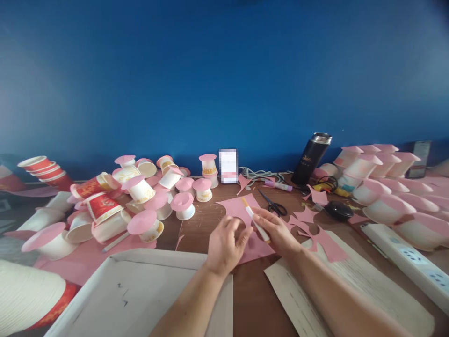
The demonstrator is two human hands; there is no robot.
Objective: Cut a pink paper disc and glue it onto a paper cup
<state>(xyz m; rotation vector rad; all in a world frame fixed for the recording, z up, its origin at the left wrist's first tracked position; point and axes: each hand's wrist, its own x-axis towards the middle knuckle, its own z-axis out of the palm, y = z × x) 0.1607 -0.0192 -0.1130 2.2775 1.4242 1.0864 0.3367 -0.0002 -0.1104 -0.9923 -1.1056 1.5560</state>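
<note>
A brown table (206, 220) runs under a blue wall (224, 70), and the work sits near its middle: a sheet of pink paper (235, 208) lies flat on the wood, partly under both hands. The left hand (224, 245) is curled down onto the sheet, fingers bent over something small that cannot be made out, so it acts as the hold-down or template grip. The right hand (277, 229) is closed around a white pen (255, 222) with an orange end, pinched between thumb and fingers and slanted so that its lower tip meets the paper just beside the left fingers. Tracing well here seems to call for the left hand to press firmly so the sheet does not creep, and for the pen to stay close against whatever edge the fingers cover. To the left lies a heap of paper cups (140, 196), many capped with pink discs; more capped cups (379, 182) crowd the right. Black scissors (273, 204) rest just beyond the right hand, pink offcuts (315, 234) beside it.
</note>
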